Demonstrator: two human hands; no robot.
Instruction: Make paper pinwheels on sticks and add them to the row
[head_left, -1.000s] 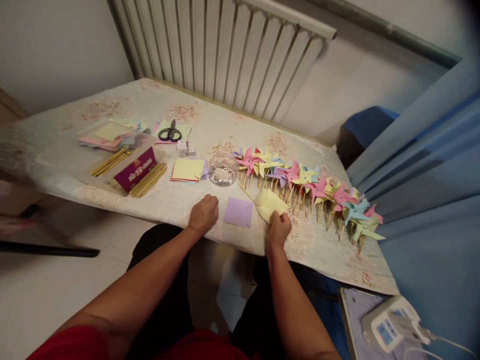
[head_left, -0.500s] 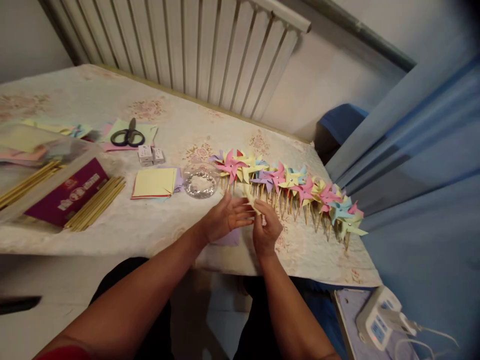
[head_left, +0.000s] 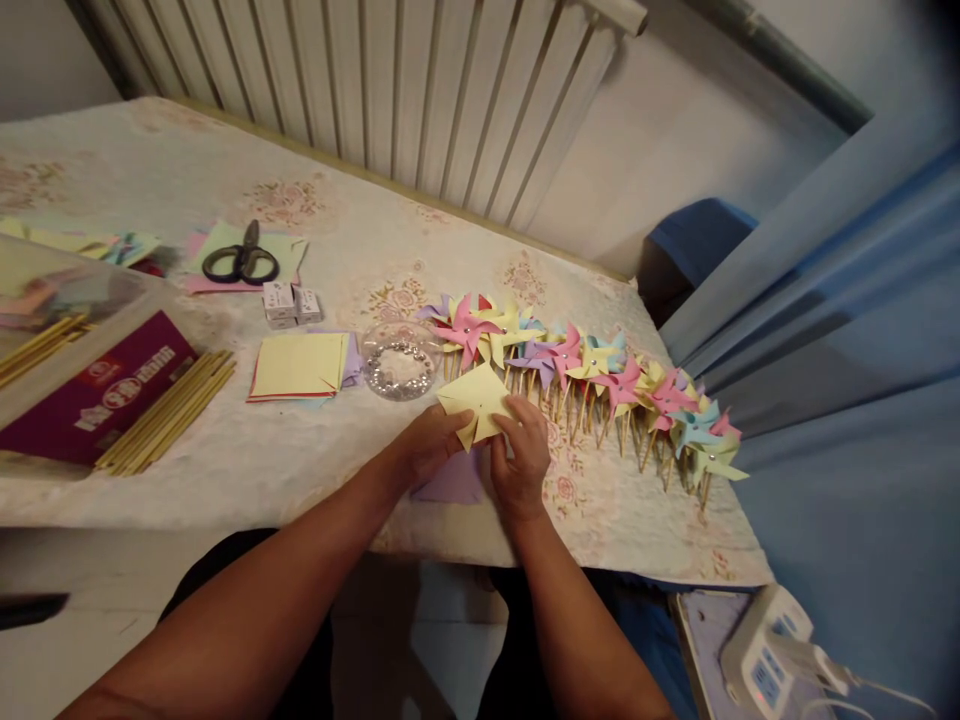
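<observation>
Both hands hold a yellow paper square [head_left: 477, 398] just above the table's near edge. My left hand [head_left: 430, 448] pinches its lower left side; my right hand [head_left: 520, 455] grips its lower right corner. Under the hands lies a purple paper square [head_left: 454, 483]. Right behind the yellow paper stands a clear round dish of small beads [head_left: 399, 360], and a long row of finished paper pinwheels on sticks [head_left: 592, 375] runs off to the right.
A stack of yellow and coloured paper squares [head_left: 298, 365] lies left of the dish. Further left are wooden sticks [head_left: 169, 410], a purple box [head_left: 86, 398], two small white boxes [head_left: 286, 300] and scissors [head_left: 240, 262]. A radiator [head_left: 360, 90] backs the table [head_left: 300, 470]; a power strip [head_left: 769, 655] sits lower right.
My left hand left the table edge and joined the right on the yellow paper. The paper was lifted, turned and now faces up as a flat square. The view shifted right.
</observation>
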